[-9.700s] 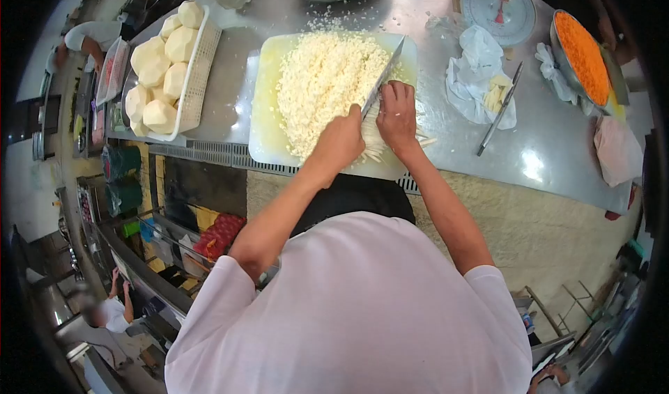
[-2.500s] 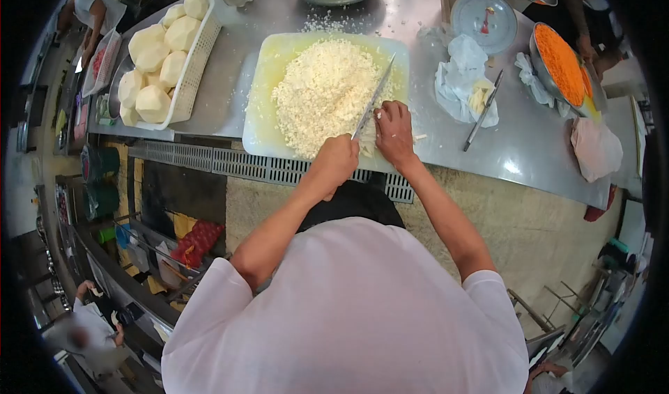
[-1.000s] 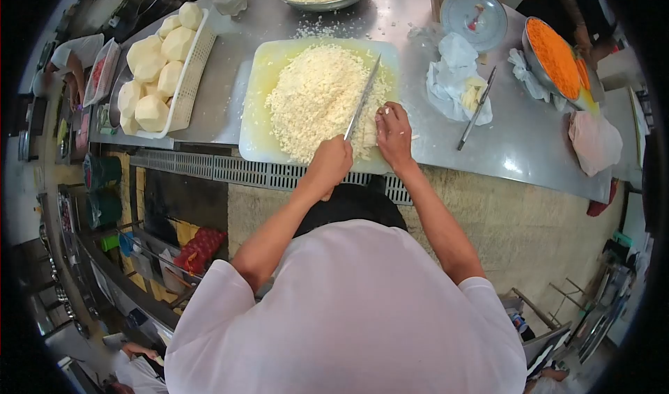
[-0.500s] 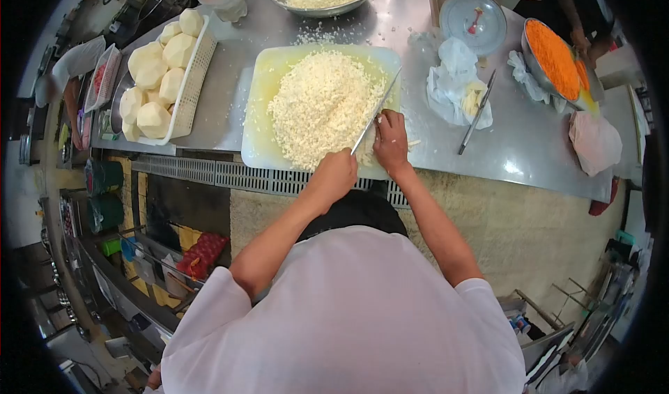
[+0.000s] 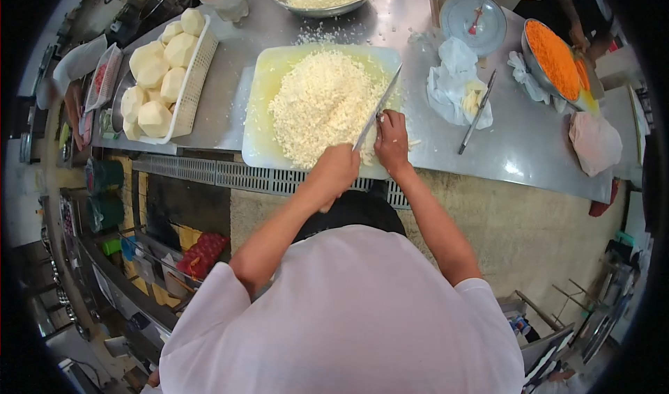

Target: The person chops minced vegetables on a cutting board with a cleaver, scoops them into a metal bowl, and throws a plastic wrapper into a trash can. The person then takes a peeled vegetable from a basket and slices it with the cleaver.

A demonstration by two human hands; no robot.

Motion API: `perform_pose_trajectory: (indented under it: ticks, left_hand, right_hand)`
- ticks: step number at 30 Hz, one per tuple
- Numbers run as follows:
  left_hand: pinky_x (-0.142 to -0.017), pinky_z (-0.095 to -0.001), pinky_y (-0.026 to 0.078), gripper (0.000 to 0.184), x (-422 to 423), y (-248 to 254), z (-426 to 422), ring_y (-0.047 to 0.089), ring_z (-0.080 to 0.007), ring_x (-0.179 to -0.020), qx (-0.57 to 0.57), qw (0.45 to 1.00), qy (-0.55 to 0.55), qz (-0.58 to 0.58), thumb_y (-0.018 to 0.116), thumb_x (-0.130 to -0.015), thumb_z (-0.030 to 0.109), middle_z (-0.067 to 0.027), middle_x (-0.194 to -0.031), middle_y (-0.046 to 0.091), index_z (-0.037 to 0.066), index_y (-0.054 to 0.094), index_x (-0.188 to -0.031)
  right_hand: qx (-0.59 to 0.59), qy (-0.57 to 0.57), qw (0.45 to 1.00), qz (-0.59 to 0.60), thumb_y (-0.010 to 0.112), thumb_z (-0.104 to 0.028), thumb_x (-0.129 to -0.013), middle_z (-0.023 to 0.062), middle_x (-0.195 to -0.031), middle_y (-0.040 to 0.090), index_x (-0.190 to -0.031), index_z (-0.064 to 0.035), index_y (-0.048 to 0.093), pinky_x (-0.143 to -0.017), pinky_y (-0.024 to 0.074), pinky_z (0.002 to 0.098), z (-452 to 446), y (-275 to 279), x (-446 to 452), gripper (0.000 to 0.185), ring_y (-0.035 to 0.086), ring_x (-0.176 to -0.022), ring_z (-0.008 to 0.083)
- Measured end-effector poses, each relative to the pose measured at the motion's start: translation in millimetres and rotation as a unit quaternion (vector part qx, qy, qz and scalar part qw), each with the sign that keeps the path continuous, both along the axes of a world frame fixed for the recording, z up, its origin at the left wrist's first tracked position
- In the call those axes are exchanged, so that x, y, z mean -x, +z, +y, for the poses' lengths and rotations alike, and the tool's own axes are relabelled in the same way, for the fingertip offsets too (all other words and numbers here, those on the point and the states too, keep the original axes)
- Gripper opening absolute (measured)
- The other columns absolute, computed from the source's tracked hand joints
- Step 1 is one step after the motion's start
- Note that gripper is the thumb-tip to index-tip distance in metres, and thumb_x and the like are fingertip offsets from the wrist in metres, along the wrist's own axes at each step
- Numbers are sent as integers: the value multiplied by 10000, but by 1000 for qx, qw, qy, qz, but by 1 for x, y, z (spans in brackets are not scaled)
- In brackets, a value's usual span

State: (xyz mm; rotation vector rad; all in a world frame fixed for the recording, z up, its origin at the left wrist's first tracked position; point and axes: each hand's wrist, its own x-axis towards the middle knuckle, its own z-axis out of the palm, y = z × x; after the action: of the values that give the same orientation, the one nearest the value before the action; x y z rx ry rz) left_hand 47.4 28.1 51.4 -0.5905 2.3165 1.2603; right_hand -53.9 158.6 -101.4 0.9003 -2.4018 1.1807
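My left hand [image 5: 337, 174] is closed round the handle of a knife [image 5: 380, 105]. Its long blade slants up and right across the right side of a pale cutting board [image 5: 259, 133]. A large heap of finely chopped pale vegetable [image 5: 324, 108] covers most of the board. Close beside the blade, at the board's right edge, my right hand [image 5: 391, 143] has its fingers curled down. Whatever they hold is hidden beneath them. A few pale strips [image 5: 414, 142] lie just right of that hand.
Peeled pale roots fill a white basket [image 5: 191, 91] on the left. A metal bowl [image 5: 324, 9] of chopped pieces stands behind the board. To the right lie a plastic bag [image 5: 446, 80], a slim metal tool [image 5: 477, 115], a round scale [image 5: 474, 21] and a bowl of shredded orange vegetable [image 5: 554, 56].
My left hand has shifted slightly upward and turned, so the knife blade shows more of its flat side. My right hand stays almost in place.
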Motion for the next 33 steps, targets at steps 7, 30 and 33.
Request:
perform_pose_trajectory:
  ticks: [7,30,33]
  left_hand:
    - [-401,-412,490,360,1,-33,1,593,-259,-412,22,998,-23,56,460,-1045,198,-159,-545,570,-81,577,-852]
    - [-490,-459,505,369,-22,-101,-20,629,-330,-475,217,935,-70,273,485,-1026,217,-224,-573,591,-92,602,-860]
    - [-724,-570,519,325,3,-54,-21,644,-540,-783,94,992,-16,88,520,-972,166,-366,-771,629,-117,652,-883]
  right_hand:
    - [9,-4,1000,1,561,122,-740,217,-1085,564,-1037,57,574,-890,459,472,1,-2,-2,305,524,-1011,426]
    - [-10,75,993,-90,775,-76,-775,218,-1185,588,-1149,25,587,-963,470,452,33,29,-5,430,531,-1158,414]
    - [-22,98,991,-93,892,-166,-674,205,-1264,608,-1195,5,609,-1027,469,430,41,31,-16,618,554,-1216,391]
